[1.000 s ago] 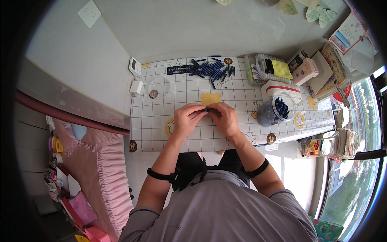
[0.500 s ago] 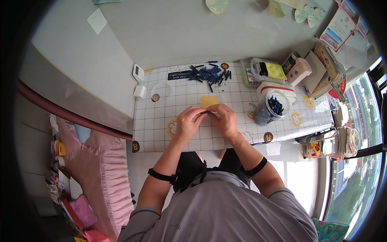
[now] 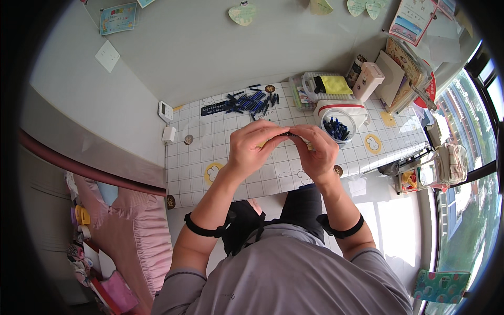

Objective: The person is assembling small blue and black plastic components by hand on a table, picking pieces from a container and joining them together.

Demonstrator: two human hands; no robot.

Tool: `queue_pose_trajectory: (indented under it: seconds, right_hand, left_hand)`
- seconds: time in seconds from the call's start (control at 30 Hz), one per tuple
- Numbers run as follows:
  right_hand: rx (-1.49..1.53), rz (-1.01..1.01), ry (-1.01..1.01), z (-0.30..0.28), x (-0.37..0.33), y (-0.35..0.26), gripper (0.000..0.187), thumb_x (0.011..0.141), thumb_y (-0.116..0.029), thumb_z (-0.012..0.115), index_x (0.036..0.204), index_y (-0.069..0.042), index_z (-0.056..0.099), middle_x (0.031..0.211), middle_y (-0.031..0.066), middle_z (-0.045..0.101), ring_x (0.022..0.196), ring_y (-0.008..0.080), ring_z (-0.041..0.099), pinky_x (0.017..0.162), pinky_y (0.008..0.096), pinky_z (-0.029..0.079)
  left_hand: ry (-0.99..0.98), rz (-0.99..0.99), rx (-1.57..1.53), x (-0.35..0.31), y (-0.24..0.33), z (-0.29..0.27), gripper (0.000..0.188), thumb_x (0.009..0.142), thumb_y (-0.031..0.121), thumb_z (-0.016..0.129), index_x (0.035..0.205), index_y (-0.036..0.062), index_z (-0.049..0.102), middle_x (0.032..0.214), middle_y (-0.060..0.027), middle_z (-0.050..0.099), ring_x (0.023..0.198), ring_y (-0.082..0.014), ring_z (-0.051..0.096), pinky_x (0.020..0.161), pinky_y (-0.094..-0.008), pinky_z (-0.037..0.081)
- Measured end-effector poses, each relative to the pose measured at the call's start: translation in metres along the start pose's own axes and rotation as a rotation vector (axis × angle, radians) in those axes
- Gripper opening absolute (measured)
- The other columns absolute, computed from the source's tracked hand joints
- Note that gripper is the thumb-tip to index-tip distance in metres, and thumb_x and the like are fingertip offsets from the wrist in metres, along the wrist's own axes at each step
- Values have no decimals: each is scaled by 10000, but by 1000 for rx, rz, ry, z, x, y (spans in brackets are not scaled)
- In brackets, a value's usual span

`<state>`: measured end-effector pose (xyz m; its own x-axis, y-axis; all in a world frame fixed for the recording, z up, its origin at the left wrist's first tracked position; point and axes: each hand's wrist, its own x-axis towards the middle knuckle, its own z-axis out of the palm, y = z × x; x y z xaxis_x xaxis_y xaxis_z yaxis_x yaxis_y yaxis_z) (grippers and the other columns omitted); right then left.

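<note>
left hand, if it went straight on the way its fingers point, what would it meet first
Past the small dark piece pinched between the two, the left hand would probably meet the right hand first; exact depth there is hard to judge.

A yellow cloth (image 3: 336,85) lies near a pink box (image 3: 369,82); a white timer (image 3: 165,111) stands by the left wall (image 3: 68,89).

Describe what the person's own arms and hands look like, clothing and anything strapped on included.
Both arms come out of short grey sleeves that end above the elbow. Black straps circle them, one on each, near the elbow. The hands are bare; no gloves or watch show.
</note>
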<state>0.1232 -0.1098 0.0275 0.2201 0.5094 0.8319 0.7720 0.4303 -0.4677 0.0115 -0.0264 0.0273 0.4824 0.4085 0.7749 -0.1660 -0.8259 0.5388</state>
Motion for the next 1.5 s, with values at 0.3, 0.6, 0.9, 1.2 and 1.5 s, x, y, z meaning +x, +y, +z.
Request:
queue_pose_trajectory:
  seconds: [0.3,0.6,0.9,1.2,1.5]
  right_hand:
    - [-199,44,103,-48,9,7,163,601,42,575,750,-19,551,684,78,559,603,177,549,507,229,441]
    - [-251,140,103,-58,4,16,150,607,21,574,749,-25,556,679,73,546,594,191,540,501,247,431]
    - [-322,171,72,-59,-2,18,148,599,-25,591,742,-41,556,644,59,542,624,200,507,521,271,409]
    - [-448,160,24,-53,6,15,196,629,-33,555,822,-46,531,954,91,485,860,275,442,724,342,366]
    - [-189,24,-43,-1,9,-4,227,615,15,530,835,-34,505,896,96,480,784,264,445,671,320,369]
  left_hand:
    - [-59,113,-108,33,12,48,159,580,-27,610,726,24,575,669,-75,563,566,-157,546,502,-211,435]
    - [-98,87,-139,38,5,66,117,603,-12,591,713,21,567,686,-84,568,592,-187,556,508,-235,441]
    - [-155,58,-53,34,-2,66,118,629,0,575,746,16,563,697,-85,561,648,-200,547,566,-252,435]
    - [-117,11,147,33,-9,59,196,688,66,524,876,12,517,959,-102,477,890,-249,451,750,-319,366]
    - [-21,-34,259,15,-27,22,213,698,66,503,903,8,481,942,-109,469,885,-264,444,749,-331,358]
